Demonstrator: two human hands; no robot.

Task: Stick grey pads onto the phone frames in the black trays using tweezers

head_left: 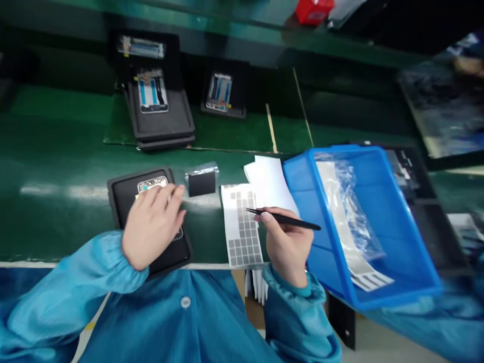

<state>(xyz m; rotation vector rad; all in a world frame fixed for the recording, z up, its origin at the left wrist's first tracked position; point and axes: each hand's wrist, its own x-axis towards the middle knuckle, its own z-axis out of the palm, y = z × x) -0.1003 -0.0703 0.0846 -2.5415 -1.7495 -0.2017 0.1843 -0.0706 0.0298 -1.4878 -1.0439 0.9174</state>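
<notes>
My right hand (289, 244) grips a pair of black tweezers (293, 220), whose tips are over a sheet of small grey square stickers (244, 227). Part of that sheet's backing is bare white. My left hand (153, 222) lies with fingers stretched out over a phone frame (153, 183) in a black tray (128, 201); it covers most of the frame, and I cannot tell how firmly it touches. Between the two hands, a dark rectangular piece in a clear plastic bag (202, 182) lies on the green mat.
White paper sheets (272, 181) lie beside a blue bin (328, 242) holding plastic wrap and pale strips. Behind are stacked black trays (162, 126) with phone frames and another black tray (240, 108) with one. A blurred blue sleeve (427, 322) shows at the right.
</notes>
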